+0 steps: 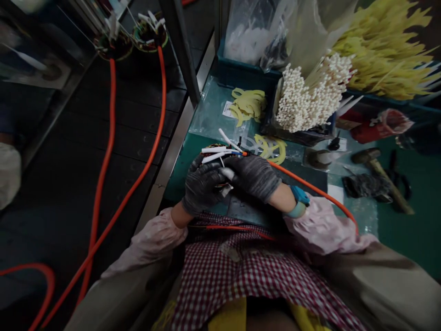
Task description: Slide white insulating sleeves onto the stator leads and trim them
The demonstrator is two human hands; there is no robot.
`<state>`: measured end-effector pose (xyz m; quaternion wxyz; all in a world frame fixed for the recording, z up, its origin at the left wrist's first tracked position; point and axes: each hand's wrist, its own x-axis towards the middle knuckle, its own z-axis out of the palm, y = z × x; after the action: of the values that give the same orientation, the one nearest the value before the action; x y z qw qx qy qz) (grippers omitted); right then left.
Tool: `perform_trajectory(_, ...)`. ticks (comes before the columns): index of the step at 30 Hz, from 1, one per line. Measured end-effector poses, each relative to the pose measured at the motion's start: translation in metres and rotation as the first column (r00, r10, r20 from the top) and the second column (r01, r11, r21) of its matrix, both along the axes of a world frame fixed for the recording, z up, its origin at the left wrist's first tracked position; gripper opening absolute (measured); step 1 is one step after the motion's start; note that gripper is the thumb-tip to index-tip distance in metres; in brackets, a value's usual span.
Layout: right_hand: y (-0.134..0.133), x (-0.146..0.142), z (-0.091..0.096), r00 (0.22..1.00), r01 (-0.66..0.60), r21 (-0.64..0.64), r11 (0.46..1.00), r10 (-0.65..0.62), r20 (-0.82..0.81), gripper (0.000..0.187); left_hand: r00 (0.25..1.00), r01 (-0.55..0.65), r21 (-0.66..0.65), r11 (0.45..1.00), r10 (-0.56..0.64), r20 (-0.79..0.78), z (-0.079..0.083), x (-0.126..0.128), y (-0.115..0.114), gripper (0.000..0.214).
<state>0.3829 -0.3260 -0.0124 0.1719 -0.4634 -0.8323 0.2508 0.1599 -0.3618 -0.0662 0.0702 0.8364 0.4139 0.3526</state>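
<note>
A wound motor stator (217, 146) is held low over the bench in front of me, mostly covered by my gloved hands. My left hand (204, 185) wraps round its left side. From the right, my right hand (257, 177) closes on the stator and its leads; a white-tipped thumb or finger presses at the near side. White insulating sleeves (214, 150) stick out above the fingers. An orange cable (310, 180) leaves the stator and runs right, past my wrist. Just behind lie curved yellow strips (272, 148). The stator's underside is hidden.
More yellow strips (248, 105) lie on plastic bags. Behind stands a box of thin white sticks (306, 99). At right are a hammer (386, 177), a small bottle (320, 157) and a red bag (382, 126). Two cabled stators (149, 34) stand left, beyond a metal post (181, 46).
</note>
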Motion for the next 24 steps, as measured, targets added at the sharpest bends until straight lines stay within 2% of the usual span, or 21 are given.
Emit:
perform_trajectory(3, 0.011, -0.007, 0.001, 0.999, -0.028, -0.03, 0.999, 0.027, -0.024, 0.021, 0.999, 0.015, -0.018, 1.0, -0.014, 0.046, 0.002, 0.002, 0.001, 0.011)
perform_trajectory(6, 0.012, -0.004, 0.001, 0.945, -0.003, -0.093, 0.996, -0.027, -0.327, 0.029, 0.999, 0.011, 0.0, 1.0, -0.011, 0.048, 0.001, 0.001, 0.001, 0.011)
perform_trajectory(9, 0.01, 0.006, 0.004, 0.825, -0.129, -0.233, 0.964, -0.026, -0.565, 0.037, 0.999, 0.015, -0.022, 1.0, -0.015, 0.033, -0.001, -0.002, 0.001, 0.014)
perform_trajectory(11, 0.01, 0.012, 0.007, 0.815, -0.202, -0.289, 0.936, -0.003, -0.579, 0.033, 0.999, 0.027, -0.029, 0.999, -0.026, 0.043, -0.001, -0.003, 0.002, 0.014)
perform_trajectory(12, 0.01, 0.015, 0.007, 0.818, -0.198, -0.298, 0.934, -0.01, -0.575, 0.031, 0.998, 0.033, -0.032, 0.999, -0.031, 0.051, -0.001, -0.003, 0.002, 0.013)
perform_trajectory(15, 0.009, 0.016, 0.005, 0.809, -0.132, -0.279, 0.951, -0.059, -0.584, 0.026, 0.999, 0.011, -0.038, 0.999, -0.009, 0.044, 0.0, -0.002, 0.002, 0.012)
perform_trajectory(20, 0.005, 0.009, 0.0, 0.807, -0.117, -0.247, 0.962, -0.053, -0.589, 0.027, 0.999, 0.019, 0.033, 0.999, -0.021, 0.047, 0.002, 0.0, 0.002, 0.008)
perform_trajectory(22, 0.003, 0.009, -0.004, 0.82, -0.097, -0.24, 0.966, -0.059, -0.569, 0.03, 0.999, 0.009, 0.011, 1.0, -0.009, 0.033, 0.003, -0.001, 0.002, 0.01)
perform_trajectory(24, 0.001, 0.012, -0.009, 0.825, -0.135, -0.193, 0.972, 0.002, -0.565, 0.03, 1.0, -0.011, -0.03, 0.999, 0.011, 0.012, 0.003, -0.001, 0.001, 0.013)
